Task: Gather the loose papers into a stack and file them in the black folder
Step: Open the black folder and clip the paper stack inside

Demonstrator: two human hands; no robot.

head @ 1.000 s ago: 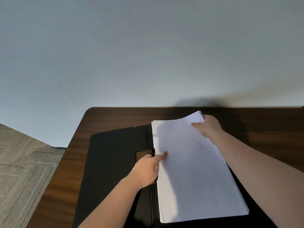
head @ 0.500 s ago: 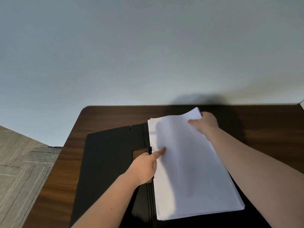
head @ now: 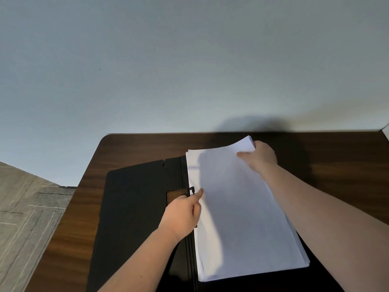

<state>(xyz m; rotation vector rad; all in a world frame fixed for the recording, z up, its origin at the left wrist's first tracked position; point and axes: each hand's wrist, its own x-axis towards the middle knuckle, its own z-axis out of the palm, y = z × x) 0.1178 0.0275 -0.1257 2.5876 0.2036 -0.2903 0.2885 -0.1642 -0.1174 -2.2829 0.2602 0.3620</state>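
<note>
A black folder [head: 134, 207] lies open on the dark wooden table [head: 336, 165]. A thick stack of white papers [head: 242, 218] rests on its right half, along the spine. My right hand [head: 260, 157] grips the stack's far right corner, which curls upward. My left hand [head: 182, 213] sits at the spine by the black clip [head: 192, 190], with its index finger pressed on the stack's left edge. The folder's right half is almost wholly hidden under the papers.
A plain pale wall [head: 189, 70] rises right behind the table's far edge. Left of the table's rounded corner [head: 105, 138] lies grey patterned floor [head: 25, 218]. Bare wood shows to the right of the papers.
The stack and both hands have shifted slightly within the view as the camera moved. My grip on the lifted far corner and my left finger on the edge stay the same.
</note>
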